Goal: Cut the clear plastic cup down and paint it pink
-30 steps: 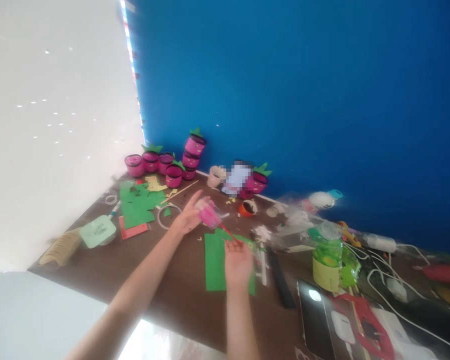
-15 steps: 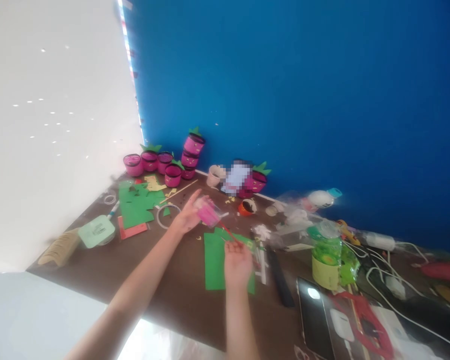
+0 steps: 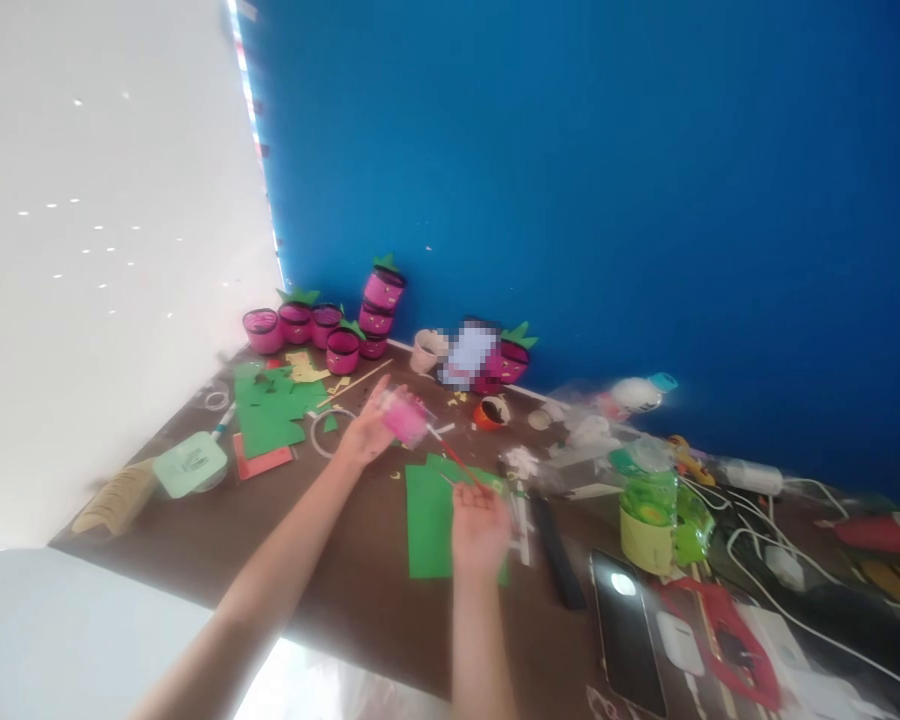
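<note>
My left hand (image 3: 369,432) is wrapped around a clear plastic cup (image 3: 405,417) partly coated in pink, tilted above the table. Between the fingers of my right hand (image 3: 480,520) is a thin paintbrush (image 3: 454,455) with a red handle, its pale tip close to the cup's rim. Whether the tip touches the cup is too blurred to tell. Under the right hand lie green sheets (image 3: 427,530). Just beyond the cup sits a small orange pot (image 3: 489,415) with a dark inside.
Several magenta cups (image 3: 343,350) with black rims stand at the back left, some stacked. Green scraps (image 3: 266,420) and a tape ring (image 3: 322,435) lie to the left. A phone (image 3: 626,630), white cables (image 3: 765,555) and a green container (image 3: 649,520) crowd the right.
The pink cup has shifted slightly left and turned a little in my left hand. My right hand with the paintbrush stays almost in place.
</note>
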Demonstrator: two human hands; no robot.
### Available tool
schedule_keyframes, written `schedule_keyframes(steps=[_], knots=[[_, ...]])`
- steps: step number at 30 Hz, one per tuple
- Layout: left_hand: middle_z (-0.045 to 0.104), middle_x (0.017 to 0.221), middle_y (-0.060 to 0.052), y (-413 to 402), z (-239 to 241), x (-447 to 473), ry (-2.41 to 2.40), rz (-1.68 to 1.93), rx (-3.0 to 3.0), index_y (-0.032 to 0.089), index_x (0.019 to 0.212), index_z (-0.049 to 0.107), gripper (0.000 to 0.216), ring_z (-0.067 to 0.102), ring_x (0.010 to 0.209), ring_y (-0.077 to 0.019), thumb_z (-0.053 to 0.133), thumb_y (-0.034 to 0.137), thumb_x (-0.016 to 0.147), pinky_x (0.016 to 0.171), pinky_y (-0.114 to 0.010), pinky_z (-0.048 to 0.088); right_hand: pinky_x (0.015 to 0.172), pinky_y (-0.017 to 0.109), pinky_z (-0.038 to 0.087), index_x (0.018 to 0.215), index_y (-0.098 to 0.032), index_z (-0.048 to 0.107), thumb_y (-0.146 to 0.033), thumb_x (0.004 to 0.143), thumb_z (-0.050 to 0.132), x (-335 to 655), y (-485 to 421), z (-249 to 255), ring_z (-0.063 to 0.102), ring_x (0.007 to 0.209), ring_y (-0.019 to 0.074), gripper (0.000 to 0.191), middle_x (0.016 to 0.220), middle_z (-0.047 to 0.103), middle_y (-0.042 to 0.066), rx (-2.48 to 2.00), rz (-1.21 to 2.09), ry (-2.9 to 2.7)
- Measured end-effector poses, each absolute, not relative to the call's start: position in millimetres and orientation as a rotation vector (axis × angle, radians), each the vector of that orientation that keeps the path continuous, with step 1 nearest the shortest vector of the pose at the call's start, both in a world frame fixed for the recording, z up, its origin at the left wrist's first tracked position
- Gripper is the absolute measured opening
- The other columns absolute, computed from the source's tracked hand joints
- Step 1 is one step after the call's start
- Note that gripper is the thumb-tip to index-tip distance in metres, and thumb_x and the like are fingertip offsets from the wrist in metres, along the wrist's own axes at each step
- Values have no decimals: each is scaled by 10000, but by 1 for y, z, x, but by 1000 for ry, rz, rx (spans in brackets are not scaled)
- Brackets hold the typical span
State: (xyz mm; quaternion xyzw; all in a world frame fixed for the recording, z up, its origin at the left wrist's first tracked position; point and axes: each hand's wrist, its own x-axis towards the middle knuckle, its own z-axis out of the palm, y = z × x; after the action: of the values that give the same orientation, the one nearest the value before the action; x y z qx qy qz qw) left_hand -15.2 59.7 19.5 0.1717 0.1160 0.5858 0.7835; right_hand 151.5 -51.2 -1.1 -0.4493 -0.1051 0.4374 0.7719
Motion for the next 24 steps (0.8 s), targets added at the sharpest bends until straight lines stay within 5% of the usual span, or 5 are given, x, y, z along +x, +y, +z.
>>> schedule_keyframes(steps=[5,14,24], knots=[[599,1147,-60,67,9,-22,224,1316,316,210,1083,549,410,502,1146,-205,605,217,677,1002,-353,365,764,352,483,671,-197,506,-284,686,539,162,-63,-1,543,601,105,95,604,536,-47,-982,850,-91],[691,844,-40,71,4,-23,279,1377,32,137,874,604,150,632,873,-136,496,170,775,938,-261,415,707,326,470,702,-178,539,-318,717,556,162,-60,16,584,647,139,141,640,592,-12,-1134,691,-292],[667,972,-88,71,3,-23,272,1370,-30,149,945,607,233,572,1061,-232,530,290,776,1009,-426,368,762,350,451,845,-168,558,-374,821,470,147,-43,40,610,774,186,226,786,650,56,-1486,456,-1057]])
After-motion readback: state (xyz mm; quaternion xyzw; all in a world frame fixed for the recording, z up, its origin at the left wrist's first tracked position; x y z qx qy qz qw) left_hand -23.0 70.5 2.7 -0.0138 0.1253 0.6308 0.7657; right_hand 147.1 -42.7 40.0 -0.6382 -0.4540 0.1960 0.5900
